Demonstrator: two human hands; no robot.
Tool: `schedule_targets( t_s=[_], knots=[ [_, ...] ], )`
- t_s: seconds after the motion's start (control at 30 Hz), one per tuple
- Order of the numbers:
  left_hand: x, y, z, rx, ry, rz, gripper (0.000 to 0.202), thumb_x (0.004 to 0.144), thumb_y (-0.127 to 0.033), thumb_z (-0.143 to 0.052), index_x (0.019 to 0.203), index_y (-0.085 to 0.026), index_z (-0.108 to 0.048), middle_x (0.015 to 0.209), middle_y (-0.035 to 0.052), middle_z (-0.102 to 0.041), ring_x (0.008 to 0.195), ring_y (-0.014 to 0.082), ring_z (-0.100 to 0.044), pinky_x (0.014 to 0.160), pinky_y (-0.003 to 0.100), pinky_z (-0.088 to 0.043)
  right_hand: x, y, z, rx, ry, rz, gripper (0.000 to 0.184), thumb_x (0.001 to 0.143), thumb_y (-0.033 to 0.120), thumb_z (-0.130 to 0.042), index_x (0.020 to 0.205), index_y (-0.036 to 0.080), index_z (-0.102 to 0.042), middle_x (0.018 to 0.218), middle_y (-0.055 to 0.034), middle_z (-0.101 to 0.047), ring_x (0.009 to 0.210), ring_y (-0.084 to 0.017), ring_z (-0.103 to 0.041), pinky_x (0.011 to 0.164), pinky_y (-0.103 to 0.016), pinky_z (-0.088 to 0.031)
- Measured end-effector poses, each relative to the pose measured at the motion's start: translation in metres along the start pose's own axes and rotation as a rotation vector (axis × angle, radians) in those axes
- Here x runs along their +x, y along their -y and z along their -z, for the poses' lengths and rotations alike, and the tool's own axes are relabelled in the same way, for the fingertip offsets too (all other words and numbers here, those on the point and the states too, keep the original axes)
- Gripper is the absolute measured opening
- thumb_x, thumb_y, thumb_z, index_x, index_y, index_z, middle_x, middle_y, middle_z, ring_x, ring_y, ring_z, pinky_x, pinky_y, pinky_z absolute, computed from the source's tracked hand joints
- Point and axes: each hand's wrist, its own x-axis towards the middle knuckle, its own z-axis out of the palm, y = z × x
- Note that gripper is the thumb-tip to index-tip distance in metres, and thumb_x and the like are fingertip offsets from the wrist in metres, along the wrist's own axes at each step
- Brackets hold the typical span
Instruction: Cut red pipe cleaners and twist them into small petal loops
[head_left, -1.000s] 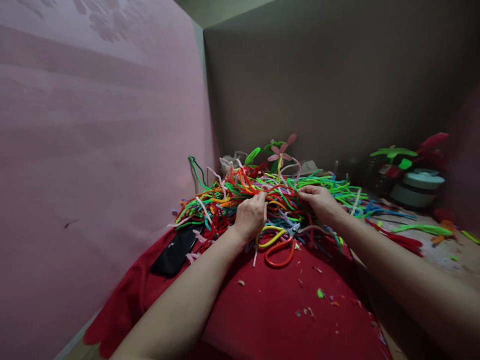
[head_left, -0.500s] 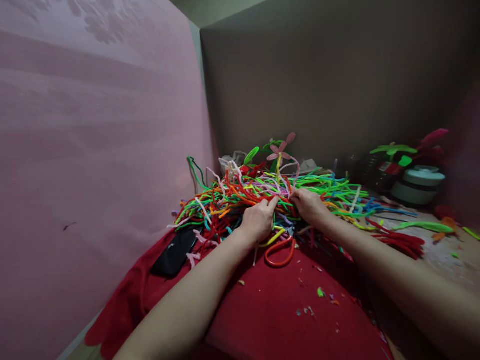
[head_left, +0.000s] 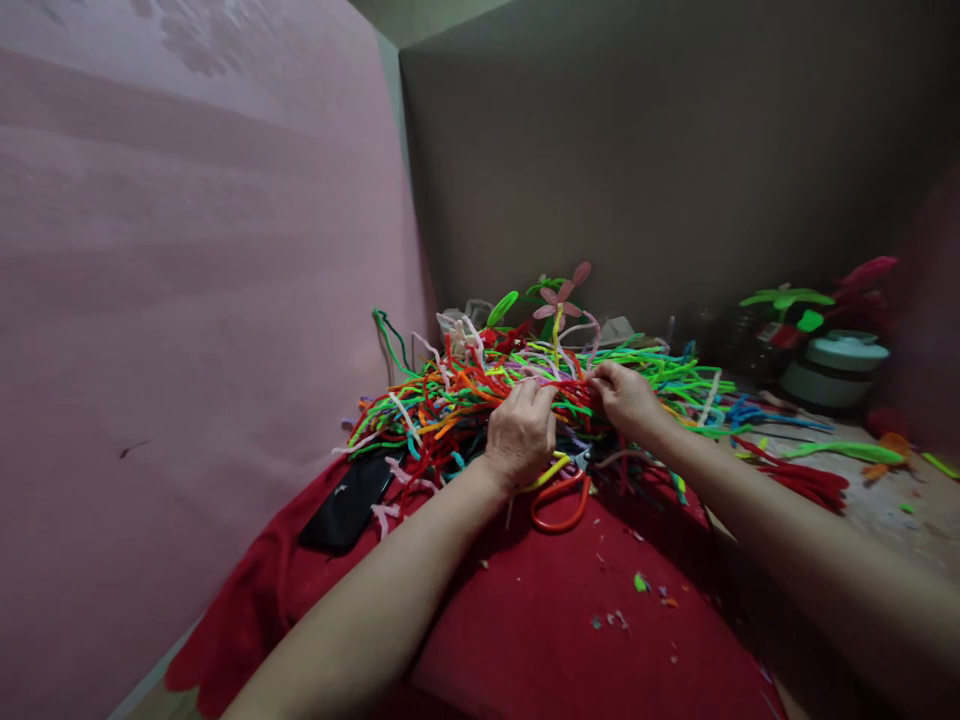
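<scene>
- The left hand (head_left: 523, 430) bends its fingers over the front of the pile, palm down; its thumb is hidden, so I cannot tell its grip. The right hand (head_left: 630, 405) has thumb and forefinger pinched together on red stems (head_left: 574, 389), which lie between the two hands in the middle of the pile.
- Pile (head_left: 450, 405): the stems cross at every angle, so a hard pull on one could drag neighbours along or kink it.
- Phone (head_left: 349, 507): it lies flat against the pile's left front edge; stems sliding forward could cover it or nudge it.
- Scissors (head_left: 561, 508): their loops lie just below the left hand, the rest partly under stems; a lowered wrist could knock them, or a stem could snag in a loop.
- Flower (head_left: 559, 302): it stands behind the pile, and a stem flicked backward could bend it.
- Back wall (head_left: 637, 180) and left wall (head_left: 187, 300): they limit reach beyond the pile and to its left.
- Cloth (head_left: 540, 610): its front gives the widest room for moving, though its right side ends at a dark drop.
- Jar (head_left: 836, 372): well right of the hands, it bounds the far right corner.
- Scraps (head_left: 640, 582): scattered on the cloth, they could cling to stems.
</scene>
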Motion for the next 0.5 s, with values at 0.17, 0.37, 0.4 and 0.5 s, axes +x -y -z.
schedule_targets(
  t_s=[0.17,0.37,0.4,0.5],
  knots=[
    [0.006,0.000,-0.008,-0.022,-0.059,-0.085,0.028,0.089,-0.026,-0.038,0.110,-0.019,-0.056,0.120,0.0092,-0.051,0.111,0.0230,-0.043,0.096,0.038,-0.035,-0.005,0.006,0.007,0.151,0.130,-0.042,0.017,0.069,0.033,-0.053,0.066,0.017,-0.058,0.056,0.0003,-0.055,0.051,-0.012,-0.046,0.050,-0.025,-0.038],
    [0.003,0.005,-0.021,-0.089,-0.014,-0.134,0.023,0.086,-0.018,-0.041,0.105,-0.016,-0.055,0.122,0.0093,-0.051,0.115,0.0212,-0.041,0.099,0.038,-0.034,-0.001,0.010,0.018,0.159,0.274,-0.061,0.024,0.062,0.036,-0.062,0.070,0.014,-0.066,0.059,-0.0025,-0.062,0.051,-0.013,-0.051,0.050,-0.025,-0.041],
    [0.002,0.005,-0.021,-0.094,-0.012,-0.128,0.023,0.086,-0.018,-0.041,0.104,-0.015,-0.055,0.123,0.0102,-0.050,0.116,0.0214,-0.040,0.098,0.038,-0.035,0.001,0.010,0.018,0.126,0.294,-0.045,0.022,0.061,0.033,-0.063,0.069,0.014,-0.068,0.059,-0.0023,-0.063,0.051,-0.013,-0.052,0.050,-0.025,-0.040],
    [0.001,0.004,-0.021,-0.105,-0.001,-0.125,0.024,0.086,-0.016,-0.041,0.105,-0.015,-0.055,0.124,0.0113,-0.050,0.116,0.0212,-0.040,0.097,0.037,-0.036,0.008,0.011,0.020,0.002,0.331,0.024,0.016,0.061,0.023,-0.060,0.070,0.016,-0.071,0.059,-0.0009,-0.064,0.055,-0.014,-0.052,0.053,-0.025,-0.037]
  ],
)
